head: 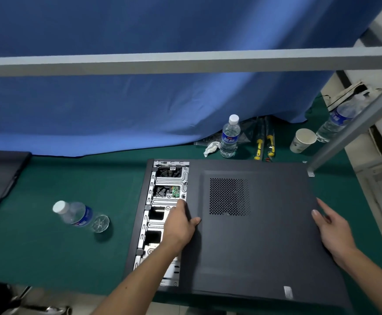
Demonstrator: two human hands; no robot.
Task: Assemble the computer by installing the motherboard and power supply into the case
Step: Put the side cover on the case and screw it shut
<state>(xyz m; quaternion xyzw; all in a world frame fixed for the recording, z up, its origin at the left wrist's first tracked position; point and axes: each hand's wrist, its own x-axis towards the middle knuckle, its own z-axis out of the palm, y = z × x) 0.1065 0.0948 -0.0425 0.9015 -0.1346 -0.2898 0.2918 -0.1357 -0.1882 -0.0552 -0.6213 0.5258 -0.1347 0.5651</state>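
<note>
A dark grey computer case (140, 223) lies flat on the green mat. Its dark side panel (260, 246), with a perforated vent (229, 196), covers most of the case and leaves a strip of the metal drive bay (169, 178) open on the left. My left hand (181, 223) grips the panel's left edge, thumb on top and fingers under it. My right hand (331, 226) holds the panel's right edge, with the thumb on top. The motherboard and power supply are hidden.
A water bottle (81, 215) lies on its side left of the case. Behind the case stand another bottle (229, 136), a crumpled tissue (211, 147), yellow-handled tools (264, 144) and a paper cup (302, 140). A third bottle (335, 121) leans by the grey frame post (353, 130). A dark panel (1, 178) lies far left.
</note>
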